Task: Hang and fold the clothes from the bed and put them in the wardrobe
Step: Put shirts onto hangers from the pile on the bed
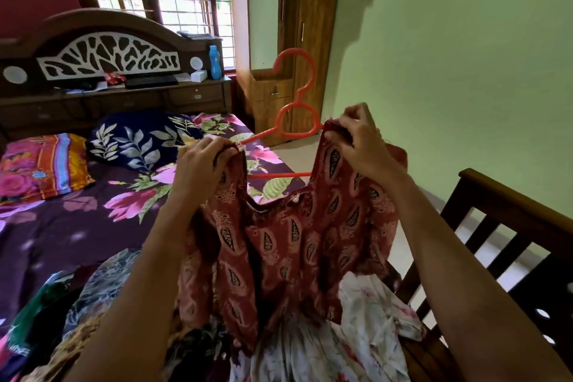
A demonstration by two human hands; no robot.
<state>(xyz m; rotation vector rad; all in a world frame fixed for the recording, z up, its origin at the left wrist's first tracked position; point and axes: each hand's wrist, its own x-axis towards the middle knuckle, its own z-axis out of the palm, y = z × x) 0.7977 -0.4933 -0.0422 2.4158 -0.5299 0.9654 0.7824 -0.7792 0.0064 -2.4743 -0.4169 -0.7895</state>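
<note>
1 red paisley top (297,242), orange hngr (298,134).

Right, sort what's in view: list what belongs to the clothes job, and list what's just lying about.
Job: red paisley garment, orange hanger, left hand and right hand pinching its shoulders, clothes pile, wooden wardrobe.
Lying about: blue bottle, white box, navy leaf pillow, pink striped pillow.

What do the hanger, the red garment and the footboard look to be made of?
Hanger: probably plastic, smooth orange-red, moulded in one piece. Garment: thin matte cloth, possibly cotton, printed paisley, hanging in soft folds. Footboard: dark wood, slight varnish sheen on the rail.
</note>
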